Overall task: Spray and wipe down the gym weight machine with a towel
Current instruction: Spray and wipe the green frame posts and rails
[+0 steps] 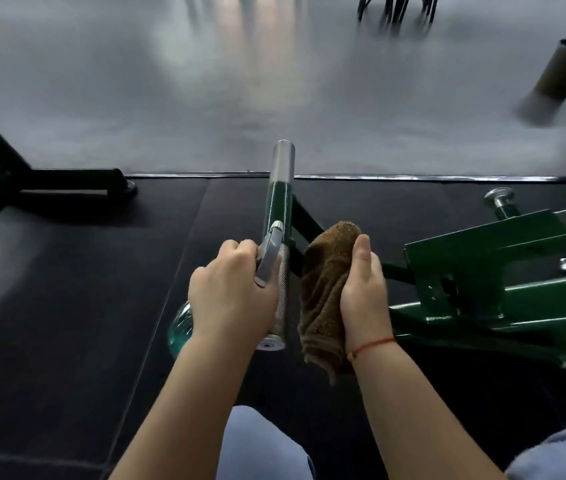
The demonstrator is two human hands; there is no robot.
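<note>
The green weight machine (pixel 482 258) sits low on the black floor mat (pixel 66 271), its bar (pixel 276 202) poking up between the hands, with the left hand (pixel 229 289) curled round a spray bottle (pixel 268 259) beside the bar and the right hand (pixel 364 292) gripping a brown towel (pixel 323 271) on its other side.

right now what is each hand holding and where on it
The left hand grips the spray bottle at its neck, below the gray trigger head. The right hand holds the bunched brown towel around its middle.
</note>
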